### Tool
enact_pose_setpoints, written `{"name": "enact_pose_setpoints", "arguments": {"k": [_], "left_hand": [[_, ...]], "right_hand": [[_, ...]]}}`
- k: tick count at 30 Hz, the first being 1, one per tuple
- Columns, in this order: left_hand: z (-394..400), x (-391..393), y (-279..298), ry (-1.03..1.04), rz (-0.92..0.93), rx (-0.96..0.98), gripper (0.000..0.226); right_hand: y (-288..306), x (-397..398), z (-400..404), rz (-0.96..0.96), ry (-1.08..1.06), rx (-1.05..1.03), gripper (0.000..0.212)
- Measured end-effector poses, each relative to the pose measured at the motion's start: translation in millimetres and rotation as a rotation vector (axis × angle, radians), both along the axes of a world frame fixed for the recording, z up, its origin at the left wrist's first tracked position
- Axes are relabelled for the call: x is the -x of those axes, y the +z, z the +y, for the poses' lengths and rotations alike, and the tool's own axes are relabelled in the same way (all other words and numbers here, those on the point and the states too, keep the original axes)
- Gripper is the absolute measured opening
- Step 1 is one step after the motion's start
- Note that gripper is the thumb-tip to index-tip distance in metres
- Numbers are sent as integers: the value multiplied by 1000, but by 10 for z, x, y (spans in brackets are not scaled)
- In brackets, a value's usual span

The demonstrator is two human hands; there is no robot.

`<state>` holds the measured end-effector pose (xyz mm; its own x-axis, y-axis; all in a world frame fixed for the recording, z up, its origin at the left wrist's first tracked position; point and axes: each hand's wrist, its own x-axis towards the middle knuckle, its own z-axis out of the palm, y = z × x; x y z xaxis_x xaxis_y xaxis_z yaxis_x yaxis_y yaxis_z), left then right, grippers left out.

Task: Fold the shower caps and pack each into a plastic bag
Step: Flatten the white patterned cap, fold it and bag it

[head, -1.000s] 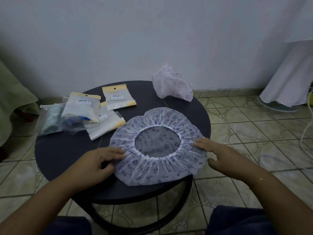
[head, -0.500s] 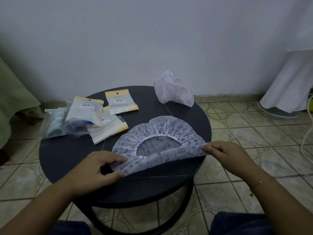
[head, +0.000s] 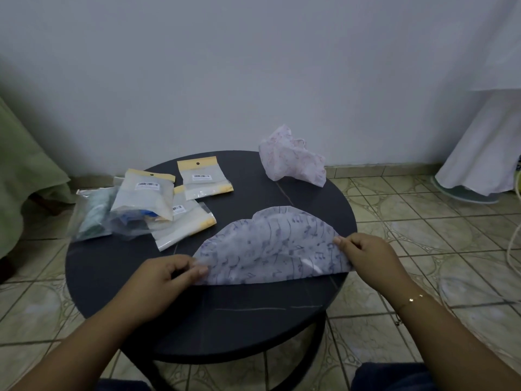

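Observation:
A white shower cap point(head: 270, 249) with a blue music-note print lies folded in half as a half-circle on the round black table point(head: 225, 320), straight edge towards me. My left hand point(head: 166, 280) pinches its left corner. My right hand point(head: 366, 255) pinches its right corner. A second, pink-printed shower cap point(head: 291, 162) sits crumpled at the table's far edge. Flat plastic bags with yellow header strips point(head: 204, 179) lie at the far left of the table.
Packed bags point(head: 141, 204) with blue and green contents are piled at the table's left edge, one overhanging it. Tiled floor surrounds the table. Green cloth point(head: 22, 170) hangs at the left, white cloth point(head: 485, 142) at the right.
The cap lay open and round with the elastic opening up. Both hands took its near edge, lifted it and carried it over to the far edge, folding the cap in half.

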<state>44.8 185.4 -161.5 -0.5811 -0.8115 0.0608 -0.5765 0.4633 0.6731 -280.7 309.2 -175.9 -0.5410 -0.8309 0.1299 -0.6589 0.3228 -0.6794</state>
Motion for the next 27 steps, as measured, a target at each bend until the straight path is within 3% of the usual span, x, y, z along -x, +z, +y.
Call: {"name": "enact_pose_setpoints", "arguments": {"k": [3, 10, 15, 20, 27], "left_hand": [[12, 37, -23, 73, 48, -35, 38], [-34, 106, -72, 293, 62, -36, 37], [-47, 156, -62, 337, 26, -48, 33], [-62, 160, -73, 366, 45, 8, 34], [-146, 152, -130, 378, -147, 62, 33]], "right_hand": [[-31, -35, -33, 90, -21, -8, 41], [-76, -123, -119, 260, -11, -111, 38], [-102, -144, -201, 406, -38, -151, 35], [-134, -157, -266, 295, -4, 23, 33], [-125, -155, -350, 431, -83, -202, 34]]}}
